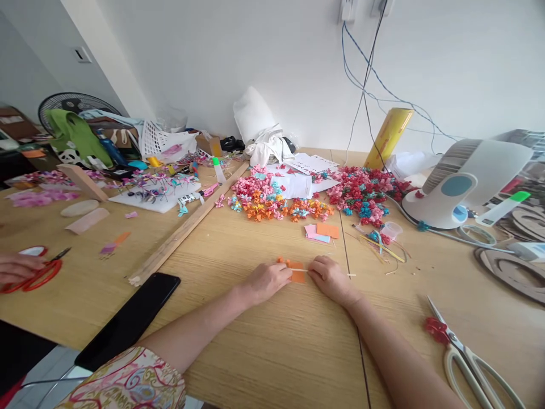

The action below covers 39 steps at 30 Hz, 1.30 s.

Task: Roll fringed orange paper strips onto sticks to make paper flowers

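Both hands are near the middle of the table, a short way apart. My left hand is closed on one end of a thin pale strip, beside small orange flower pieces. The closed fingers of my right hand grip the same strip, whose far end sticks out beyond that hand. Under the strip, between the hands, lies an orange paper piece. Pink, blue and orange paper squares rest on the table just beyond my right hand.
Heaps of paper flowers lie further back. A wooden bar and black phone are to the left, scissors and a white fan to the right. Another person's hand touches red-handled scissors.
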{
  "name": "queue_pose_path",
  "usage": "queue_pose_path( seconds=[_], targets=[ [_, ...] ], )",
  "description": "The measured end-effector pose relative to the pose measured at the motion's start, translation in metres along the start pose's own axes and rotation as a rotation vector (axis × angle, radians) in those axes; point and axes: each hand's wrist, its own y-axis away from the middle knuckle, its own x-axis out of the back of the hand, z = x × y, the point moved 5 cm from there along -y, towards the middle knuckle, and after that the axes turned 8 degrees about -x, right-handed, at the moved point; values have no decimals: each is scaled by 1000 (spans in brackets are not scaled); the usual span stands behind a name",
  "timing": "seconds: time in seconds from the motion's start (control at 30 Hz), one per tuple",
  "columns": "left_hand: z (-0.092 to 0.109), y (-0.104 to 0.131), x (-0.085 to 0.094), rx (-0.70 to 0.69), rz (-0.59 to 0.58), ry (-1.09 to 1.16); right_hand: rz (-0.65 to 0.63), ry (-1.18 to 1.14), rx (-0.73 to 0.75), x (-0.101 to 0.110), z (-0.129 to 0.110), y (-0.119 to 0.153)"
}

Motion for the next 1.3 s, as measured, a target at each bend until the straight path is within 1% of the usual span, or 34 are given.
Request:
queue_pose_path(
  seconds=[0.13,0.33,0.57,0.93,1.2,1.3],
  targets=[
    [-3,0,5,14,-52,13,1,18,4,0,-1,0],
    [-5,1,10,18,-51,31,-18,-21,3,0,-2,-1],
    [-4,-1,7,18,-55,-4,-12,31,7,-3,0,-2],
    [-1,-8,4,13,-103,-63,-16,46,15,-5,-1,-3],
    [2,-11,7,20,-170,-105,-8,55,17,-4,-3,-4],
    [3,-11,8,26,-168,-120,-2,68,22,-4,-4,-4]
  ],
)
